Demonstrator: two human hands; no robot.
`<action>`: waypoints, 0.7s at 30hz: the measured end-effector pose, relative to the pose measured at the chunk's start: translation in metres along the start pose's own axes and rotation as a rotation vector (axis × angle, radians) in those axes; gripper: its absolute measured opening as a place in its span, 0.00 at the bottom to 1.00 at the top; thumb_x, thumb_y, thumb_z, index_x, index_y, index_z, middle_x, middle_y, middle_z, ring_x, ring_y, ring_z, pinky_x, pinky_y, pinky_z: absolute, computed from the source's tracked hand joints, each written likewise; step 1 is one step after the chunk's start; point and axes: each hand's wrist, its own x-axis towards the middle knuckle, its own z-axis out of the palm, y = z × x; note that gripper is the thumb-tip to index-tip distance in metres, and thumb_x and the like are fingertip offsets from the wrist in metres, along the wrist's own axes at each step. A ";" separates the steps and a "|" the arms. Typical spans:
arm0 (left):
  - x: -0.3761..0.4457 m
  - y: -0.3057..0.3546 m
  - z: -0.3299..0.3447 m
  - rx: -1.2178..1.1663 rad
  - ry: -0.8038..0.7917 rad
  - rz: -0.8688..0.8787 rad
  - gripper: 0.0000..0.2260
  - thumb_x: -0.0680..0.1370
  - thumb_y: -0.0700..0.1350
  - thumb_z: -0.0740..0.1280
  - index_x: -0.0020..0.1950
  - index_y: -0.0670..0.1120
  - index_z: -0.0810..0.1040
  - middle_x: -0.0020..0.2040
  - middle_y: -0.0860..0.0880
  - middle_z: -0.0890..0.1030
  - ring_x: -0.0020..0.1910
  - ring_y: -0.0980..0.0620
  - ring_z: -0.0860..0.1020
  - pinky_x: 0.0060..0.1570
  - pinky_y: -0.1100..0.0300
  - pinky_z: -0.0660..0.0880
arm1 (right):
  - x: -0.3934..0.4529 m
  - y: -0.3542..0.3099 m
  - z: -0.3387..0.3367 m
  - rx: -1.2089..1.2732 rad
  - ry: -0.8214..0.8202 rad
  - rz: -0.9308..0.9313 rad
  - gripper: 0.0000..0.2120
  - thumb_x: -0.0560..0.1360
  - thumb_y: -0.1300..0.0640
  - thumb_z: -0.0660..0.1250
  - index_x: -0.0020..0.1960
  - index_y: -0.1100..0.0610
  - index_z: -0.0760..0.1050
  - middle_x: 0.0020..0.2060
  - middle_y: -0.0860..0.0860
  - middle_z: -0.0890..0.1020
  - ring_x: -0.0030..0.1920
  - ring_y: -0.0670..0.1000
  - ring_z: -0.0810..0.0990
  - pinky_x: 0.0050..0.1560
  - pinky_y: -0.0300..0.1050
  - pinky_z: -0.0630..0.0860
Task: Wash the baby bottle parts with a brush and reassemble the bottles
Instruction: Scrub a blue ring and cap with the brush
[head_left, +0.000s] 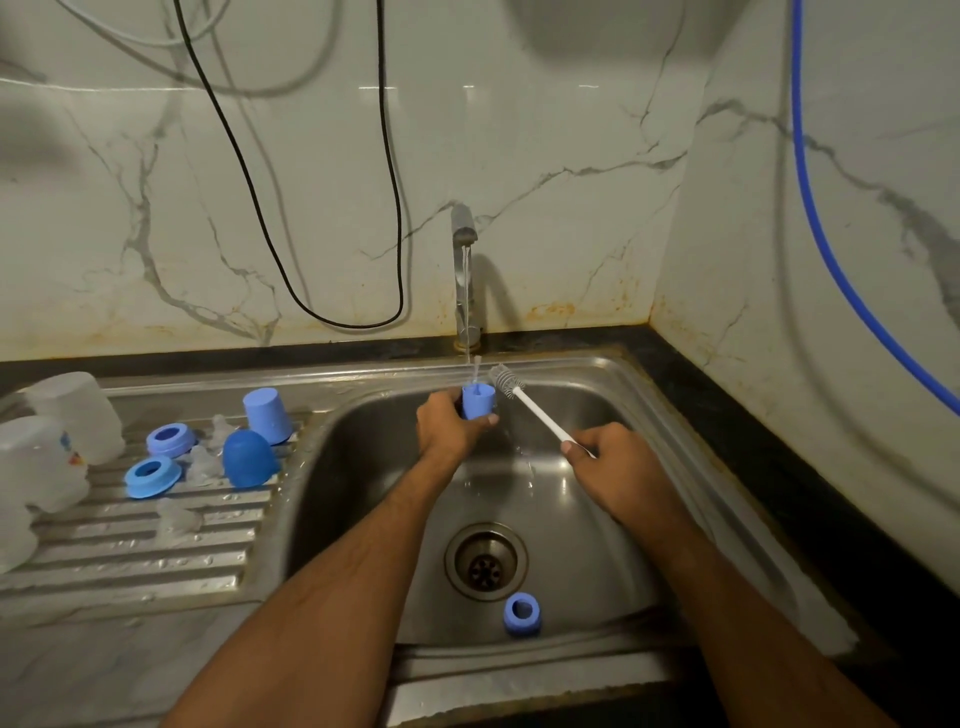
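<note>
Setting: a steel sink (613, 374) sunk into a dark surface (753, 415), marble-look wall tiles behind, a draining board (156, 551) at 9 o'clock of the basin.
Water: a thin stream falls from the tap (464, 228) at 12 o'clock, straight into the part being held.
Left hand (447, 426): closed around a small blue cap (479, 402), open end up, under the stream.
Right hand (602, 452): closed on the white handle of the bottle brush (524, 397); the bristle head sits just beside the cap at its 2 o'clock, outside it, not in it.
Step in hand: washing this cap, by my reading; best done by keeping the mouth up under the water, sliding the bristles inside and twisting, then tipping it out.
Grip note: wet smooth plastic looks slippery, so a firm hold low on the cap leaves the rim free.
Still in basin: a blue ring (522, 614) at 5 o'clock of the drain (485, 561), likely unwashed.
On the board: two blue collars (153, 475), another blue cap (267, 415), a darker blue dome (249, 457), clear teats (200, 462), cloudy bottles (72, 415) at the far 9 o'clock edge.
In the way: nothing blocks the brush; a black cable (397, 234) and blue hose (810, 208) hang clear on the walls.
Progress: reassembly seems not yet begun.
</note>
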 end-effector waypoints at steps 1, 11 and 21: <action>-0.001 0.000 -0.001 -0.004 -0.010 -0.008 0.21 0.72 0.43 0.78 0.63 0.40 0.79 0.58 0.42 0.82 0.53 0.51 0.79 0.56 0.55 0.78 | -0.001 0.001 0.000 -0.003 -0.004 -0.006 0.14 0.82 0.50 0.65 0.63 0.56 0.81 0.48 0.51 0.85 0.41 0.45 0.75 0.45 0.38 0.69; -0.016 0.012 -0.031 -0.134 0.072 -0.113 0.20 0.79 0.45 0.71 0.70 0.44 0.76 0.61 0.43 0.80 0.57 0.47 0.80 0.56 0.50 0.81 | -0.008 0.000 0.005 -0.009 -0.074 0.017 0.15 0.81 0.48 0.65 0.61 0.54 0.83 0.38 0.47 0.81 0.38 0.46 0.78 0.43 0.42 0.75; -0.041 0.018 -0.106 -0.135 0.157 -0.072 0.21 0.69 0.43 0.81 0.57 0.46 0.77 0.54 0.48 0.80 0.53 0.51 0.79 0.43 0.67 0.74 | -0.027 -0.032 0.006 0.020 -0.122 -0.085 0.14 0.81 0.47 0.66 0.63 0.50 0.83 0.36 0.46 0.80 0.38 0.49 0.81 0.43 0.46 0.80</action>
